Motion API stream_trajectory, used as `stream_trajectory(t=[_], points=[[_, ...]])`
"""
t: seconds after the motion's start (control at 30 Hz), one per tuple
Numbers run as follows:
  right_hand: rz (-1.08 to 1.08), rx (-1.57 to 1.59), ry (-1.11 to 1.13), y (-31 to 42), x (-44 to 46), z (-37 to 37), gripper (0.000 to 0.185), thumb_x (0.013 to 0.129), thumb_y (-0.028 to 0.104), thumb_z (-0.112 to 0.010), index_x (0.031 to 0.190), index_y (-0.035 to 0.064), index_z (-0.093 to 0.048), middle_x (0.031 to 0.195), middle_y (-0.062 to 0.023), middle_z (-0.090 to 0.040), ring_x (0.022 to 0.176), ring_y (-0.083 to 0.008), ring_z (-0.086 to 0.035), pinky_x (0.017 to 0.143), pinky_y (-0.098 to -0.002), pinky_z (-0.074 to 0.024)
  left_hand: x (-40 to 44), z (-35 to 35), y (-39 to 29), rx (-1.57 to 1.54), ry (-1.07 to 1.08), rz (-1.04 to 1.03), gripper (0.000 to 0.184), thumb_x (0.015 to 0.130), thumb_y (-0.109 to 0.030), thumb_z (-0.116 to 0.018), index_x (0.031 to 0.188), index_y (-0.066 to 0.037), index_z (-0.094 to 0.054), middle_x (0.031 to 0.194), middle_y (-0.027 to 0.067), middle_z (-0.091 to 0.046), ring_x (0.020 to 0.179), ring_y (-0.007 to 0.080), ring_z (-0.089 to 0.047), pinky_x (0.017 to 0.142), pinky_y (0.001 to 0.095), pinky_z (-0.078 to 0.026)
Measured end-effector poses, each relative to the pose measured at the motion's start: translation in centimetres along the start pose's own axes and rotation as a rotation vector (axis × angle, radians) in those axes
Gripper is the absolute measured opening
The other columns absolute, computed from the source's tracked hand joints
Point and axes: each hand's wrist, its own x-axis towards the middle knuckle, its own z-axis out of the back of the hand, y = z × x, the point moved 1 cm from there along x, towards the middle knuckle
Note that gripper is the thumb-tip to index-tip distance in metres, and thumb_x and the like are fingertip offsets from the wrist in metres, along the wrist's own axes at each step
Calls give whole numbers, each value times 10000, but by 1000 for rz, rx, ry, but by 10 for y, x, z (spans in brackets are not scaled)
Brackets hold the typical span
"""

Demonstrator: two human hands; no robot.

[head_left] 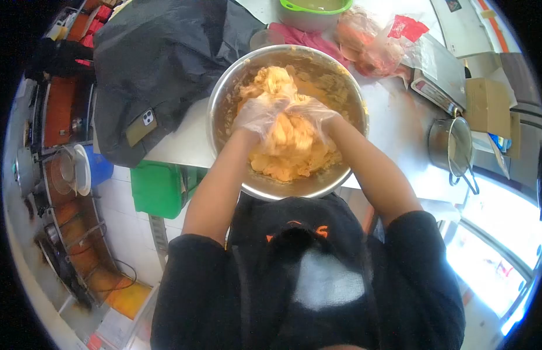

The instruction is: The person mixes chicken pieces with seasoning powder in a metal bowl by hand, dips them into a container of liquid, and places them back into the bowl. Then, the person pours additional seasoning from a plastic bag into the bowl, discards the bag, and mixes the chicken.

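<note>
A wide steel mixing bowl (363, 111) stands at the table's near edge, right in front of my body. Soft orange-yellow dough-like mixture (288, 166) fills its bottom and is smeared up the inner wall. My left hand (260, 115) and my right hand (315, 112), both in clear plastic gloves, are closed around one lump of this mixture from either side. Part of the lump bulges out above the hands, and more shows between and below them. Most of the fingertips are buried or hidden by the mixture.
Left of the bowl, a phone (141, 127) lies on black plastic sheeting (160, 64). Behind are a green-rimmed basin (312, 20), pink cloth (309, 38) and plastic bag (364, 44). A scale (443, 70), pot (443, 143) and cardboard box (487, 108) stand right; a green bin (155, 188) sits below left.
</note>
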Motion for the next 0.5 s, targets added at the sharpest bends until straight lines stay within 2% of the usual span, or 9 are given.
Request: stream_trajectory(t=[0.1,0.13,0.17,0.2,0.3,0.37,0.43,0.47,0.5], points=[[32,99,-113,60,-72,-36,609,853,300,-694,1393,83,-514,1418,-158,-528,1280,-323,-521,1055,-387,-419,-25,17,-8,-226,-211,78,520,879,-507,-683,1233,-126,-673,1202,140,-680,1054,268,-665,903,391,-502],[188,-467,-247,64,-84,-39,618,839,256,-686,1400,79,-497,1384,-179,-548,1260,-343,-535,1047,-404,-429,-16,13,6,-233,-209,88,520,879,-507,-683,1233,-126,-673,1202,140,-680,1054,268,-665,903,391,-502],[346,-1034,-364,71,-95,-43,630,825,211,-678,1408,74,-481,1351,-200,-568,1239,-363,-548,1039,-420,-439,-1,5,29,-491,-311,111,567,883,-525,-674,1263,-106,-648,1202,131,-678,1039,257,-670,893,390,-513],[341,-1039,-346,86,-106,-47,630,825,211,-678,1408,74,-481,1351,-200,-568,1239,-363,-548,1039,-420,-439,-5,8,30,-625,-366,135,590,885,-534,-670,1279,-95,-635,1202,127,-677,1031,252,-672,889,389,-519],[245,-919,-397,116,-118,-50,619,841,159,-642,1420,51,-450,1297,-227,-590,1215,-370,-563,1024,-419,-452,-51,41,-6,-1106,-305,430,549,965,-474,-599,1339,-74,-565,1185,98,-659,1032,221,-675,784,380,-588],[334,-977,-608,120,-113,-33,547,864,103,-606,1388,26,-472,1293,-234,-589,1228,-367,-555,1045,-423,-439,-22,13,50,-1032,-218,463,572,983,-484,-562,1382,-76,-516,1242,104,-641,1023,232,-678,832,381,-585],[478,-664,-660,65,-56,10,480,851,49,-616,1320,6,-524,1281,-229,-599,1154,-385,-600,1011,-418,-479,-18,-1,64,-1355,53,385,597,993,-458,-555,1418,-51,-459,1287,124,-621,1049,239,-671,877,396,-572],[191,-72,-614,72,-54,12,423,856,38,-605,1274,3,-555,1251,-228,-612,1095,-394,-624,978,-408,-505,-23,0,55,-1321,36,405,567,991,-408,-574,1393,-18,-484,1316,150,-604,1100,244,-650,917,399,-551],[43,106,-577,83,-61,-3,330,894,74,-571,1213,-10,-586,1200,-221,-633,1010,-401,-649,916,-413,-531,-16,-9,58,-1325,28,406,567,991,-408,-574,1393,-18,-484,1316,150,-604,1100,244,-650,917,399,-551]])
